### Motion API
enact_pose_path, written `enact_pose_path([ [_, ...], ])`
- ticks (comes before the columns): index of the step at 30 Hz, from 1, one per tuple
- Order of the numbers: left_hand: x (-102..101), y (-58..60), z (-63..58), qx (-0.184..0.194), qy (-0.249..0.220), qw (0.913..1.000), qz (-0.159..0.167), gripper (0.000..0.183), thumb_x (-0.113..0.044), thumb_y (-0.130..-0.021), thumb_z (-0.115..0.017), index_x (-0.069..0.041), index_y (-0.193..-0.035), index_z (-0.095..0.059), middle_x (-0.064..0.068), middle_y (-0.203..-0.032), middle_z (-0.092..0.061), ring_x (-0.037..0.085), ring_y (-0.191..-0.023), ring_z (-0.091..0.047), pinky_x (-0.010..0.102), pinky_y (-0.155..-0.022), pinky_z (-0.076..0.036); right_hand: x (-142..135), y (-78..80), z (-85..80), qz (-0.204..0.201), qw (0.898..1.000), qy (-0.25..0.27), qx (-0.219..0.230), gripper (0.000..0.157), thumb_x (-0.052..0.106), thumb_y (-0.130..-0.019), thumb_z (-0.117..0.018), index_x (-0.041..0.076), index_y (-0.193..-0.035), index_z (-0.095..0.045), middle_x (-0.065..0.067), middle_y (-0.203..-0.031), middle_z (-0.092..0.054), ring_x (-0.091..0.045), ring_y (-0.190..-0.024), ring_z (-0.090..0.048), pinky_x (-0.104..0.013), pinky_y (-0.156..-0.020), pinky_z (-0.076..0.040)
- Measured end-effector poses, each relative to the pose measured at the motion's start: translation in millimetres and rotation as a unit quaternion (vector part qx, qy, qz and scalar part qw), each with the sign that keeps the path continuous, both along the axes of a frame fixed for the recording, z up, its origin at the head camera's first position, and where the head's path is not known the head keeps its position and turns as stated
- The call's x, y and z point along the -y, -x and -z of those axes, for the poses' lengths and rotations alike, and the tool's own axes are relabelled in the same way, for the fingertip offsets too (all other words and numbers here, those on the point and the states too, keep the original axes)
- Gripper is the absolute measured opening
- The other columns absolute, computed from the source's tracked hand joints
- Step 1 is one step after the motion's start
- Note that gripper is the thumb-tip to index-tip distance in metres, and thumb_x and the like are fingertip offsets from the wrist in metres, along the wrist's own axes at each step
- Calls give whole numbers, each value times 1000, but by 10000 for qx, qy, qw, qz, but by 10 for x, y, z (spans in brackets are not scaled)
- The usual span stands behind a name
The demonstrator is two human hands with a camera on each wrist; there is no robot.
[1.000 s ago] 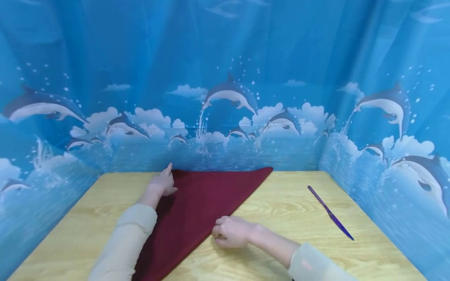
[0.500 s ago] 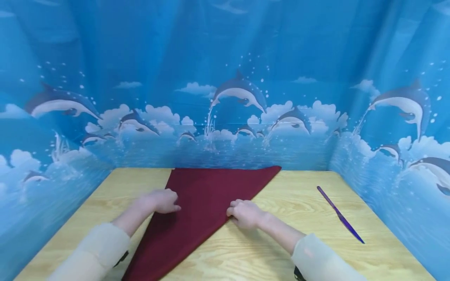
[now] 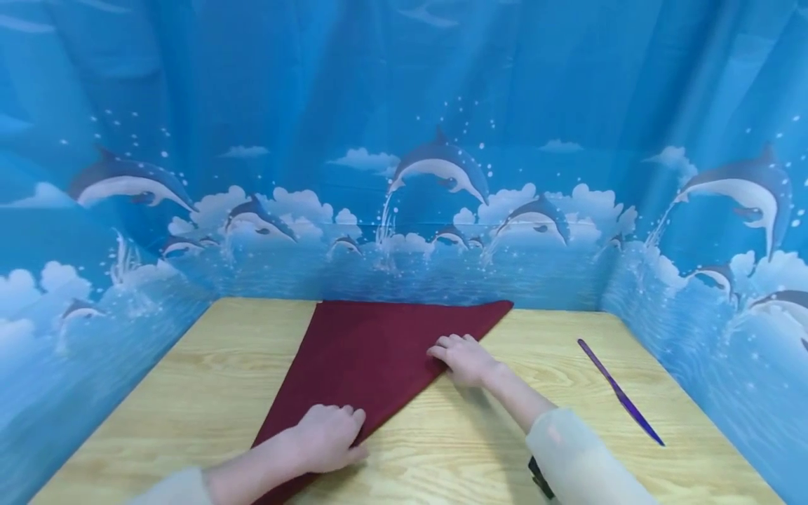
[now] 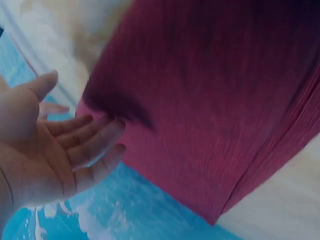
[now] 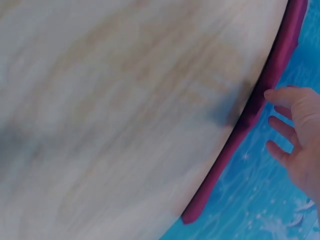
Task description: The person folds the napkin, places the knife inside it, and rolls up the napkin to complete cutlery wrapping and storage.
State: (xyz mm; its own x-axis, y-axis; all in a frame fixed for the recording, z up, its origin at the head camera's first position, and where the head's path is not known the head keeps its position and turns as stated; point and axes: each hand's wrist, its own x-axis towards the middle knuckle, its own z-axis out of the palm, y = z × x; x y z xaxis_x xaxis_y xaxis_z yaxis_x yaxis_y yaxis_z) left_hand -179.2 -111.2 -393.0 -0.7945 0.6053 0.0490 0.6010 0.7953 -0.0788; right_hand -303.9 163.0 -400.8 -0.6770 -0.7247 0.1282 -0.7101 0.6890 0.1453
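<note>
A dark red cloth, folded into a triangle, lies on the table with its long folded edge running from the near left to the far right. Over the near part of that edge lies my left hand; in the left wrist view its fingers reach out loosely at the cloth. My right hand is farther along the same fold, fingertips on the cloth. The right wrist view has these fingers slightly bent, the index fingertip right at the fold. Neither hand grips anything.
A purple table knife lies on the right side of the wood-grain table. Blue curtains printed with dolphins stand along the back and both sides. The cloth's far edge lies against the back curtain.
My left hand has come from the cloth's far left corner down to the near fold. My right hand has slid along the fold, away and to the right.
</note>
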Motion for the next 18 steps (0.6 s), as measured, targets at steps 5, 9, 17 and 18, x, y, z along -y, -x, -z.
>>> enact_pose_path([
  [5, 5, -126, 128, -187, -281, 9992, -232, 33, -32, -74, -71, -6, -77, -52, 5, -66, -48, 24, -55, -55, 37, -43, -42, -125, 84, -47, 274, 9993, -218, 155, 38, 2, -78, -65, 12, -114, -62, -8, -111, -57, -30, -103, -51, -47, -81, -42],
  [9, 12, -147, 171, -251, -242, 9991, -259, 27, -19, -70, -73, -5, -75, -51, 6, -66, -46, 24, -54, -54, 36, -42, -42, -151, 129, -63, 448, 9962, -745, -44, 34, 4, -79, -64, 14, -112, -64, -8, -112, -56, -29, -103, -51, -46, -79, -44],
  [17, -36, -185, 202, -551, 289, 9969, -483, 20, -13, -63, -76, -4, -69, -59, 6, -64, -47, 24, -56, -56, 37, -41, -45, -58, 190, 26, 914, 9873, -1297, 8, 24, 9, -84, -62, 14, -108, -65, -5, -109, -62, -25, -103, -54, -45, -83, -44],
  [18, -48, -196, 206, -648, 401, 9958, -505, 19, -12, -64, -76, -5, -67, -60, 6, -64, -47, 23, -55, -56, 37, -40, -45, -52, 199, 36, 947, 9871, -1288, -51, 22, 9, -83, -62, 14, -105, -66, -4, -105, -62, -25, -101, -55, -44, -81, -45],
])
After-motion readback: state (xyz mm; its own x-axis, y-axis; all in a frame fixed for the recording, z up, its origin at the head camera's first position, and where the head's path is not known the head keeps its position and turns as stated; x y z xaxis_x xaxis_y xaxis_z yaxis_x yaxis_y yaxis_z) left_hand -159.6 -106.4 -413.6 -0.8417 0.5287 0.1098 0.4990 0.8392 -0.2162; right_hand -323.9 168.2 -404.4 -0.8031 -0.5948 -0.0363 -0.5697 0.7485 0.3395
